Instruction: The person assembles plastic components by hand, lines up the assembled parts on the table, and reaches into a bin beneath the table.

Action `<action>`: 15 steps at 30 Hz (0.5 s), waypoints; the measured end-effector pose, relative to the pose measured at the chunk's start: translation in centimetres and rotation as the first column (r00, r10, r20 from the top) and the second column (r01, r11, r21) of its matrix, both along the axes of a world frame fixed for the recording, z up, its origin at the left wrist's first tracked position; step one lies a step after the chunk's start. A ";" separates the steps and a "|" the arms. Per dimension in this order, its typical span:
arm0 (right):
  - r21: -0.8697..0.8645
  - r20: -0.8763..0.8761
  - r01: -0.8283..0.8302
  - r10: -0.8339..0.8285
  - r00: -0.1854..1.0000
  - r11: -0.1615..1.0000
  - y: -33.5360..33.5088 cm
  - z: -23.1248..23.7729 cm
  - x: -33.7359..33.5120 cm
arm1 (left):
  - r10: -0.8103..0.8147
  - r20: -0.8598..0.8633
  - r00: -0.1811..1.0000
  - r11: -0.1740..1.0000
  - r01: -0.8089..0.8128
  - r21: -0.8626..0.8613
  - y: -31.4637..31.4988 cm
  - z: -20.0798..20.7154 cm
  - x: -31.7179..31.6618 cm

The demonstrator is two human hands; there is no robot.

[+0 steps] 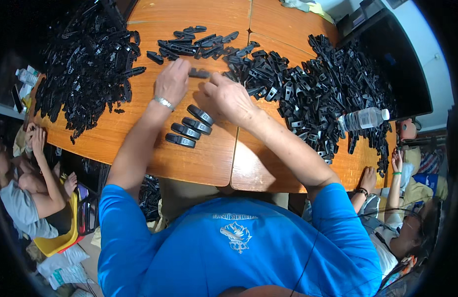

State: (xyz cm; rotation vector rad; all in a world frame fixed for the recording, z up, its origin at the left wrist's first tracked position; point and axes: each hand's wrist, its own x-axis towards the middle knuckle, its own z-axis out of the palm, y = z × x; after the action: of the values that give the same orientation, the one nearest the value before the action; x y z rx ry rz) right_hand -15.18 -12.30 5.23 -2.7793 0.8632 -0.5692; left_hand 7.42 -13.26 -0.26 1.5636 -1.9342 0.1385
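My left hand (173, 80) is over the table with its fingers pinched together at one end of a small black plastic part (199, 73), which is smeared by motion. At the other end of that part is my right hand (230, 98), its fingers curled in; what they hold is hidden. Just below my hands lie several black oval clip-like pieces (183, 129), lined up in a slanted stack. Beyond my left hand, a loose group of long black plastic parts (184, 47) is spread on the wood.
Black parts are heaped at the left (85, 74) and the right (323, 89). A clear bottle (362, 119) lies on the right heap. Behind it stands a dark screen (399, 64). People sit at both sides; one person's hand (369, 179) rests at the right table edge.
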 end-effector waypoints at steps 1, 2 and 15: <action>0.095 0.068 0.021 -0.027 0.997 0.995 0.4 0.1 -0.2 | -0.044 0.058 0.997 0.997 0.048 -0.061 0.9 -0.4 0.6; 0.096 0.068 0.023 -0.030 0.997 0.995 0.4 0.2 -0.6 | -0.047 0.058 0.997 0.997 0.050 -0.060 1.8 -0.1 0.6; 0.102 0.051 0.213 -0.219 0.974 0.972 -2.7 -0.1 0.8 | 0.022 -0.080 0.997 0.998 -0.017 0.066 4.6 1.1 0.0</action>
State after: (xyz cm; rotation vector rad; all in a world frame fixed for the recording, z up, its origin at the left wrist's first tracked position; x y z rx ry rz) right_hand -14.41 -15.02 5.15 -2.5847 1.1570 -0.6262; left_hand 7.41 -8.65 0.82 1.6065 -1.8785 0.0203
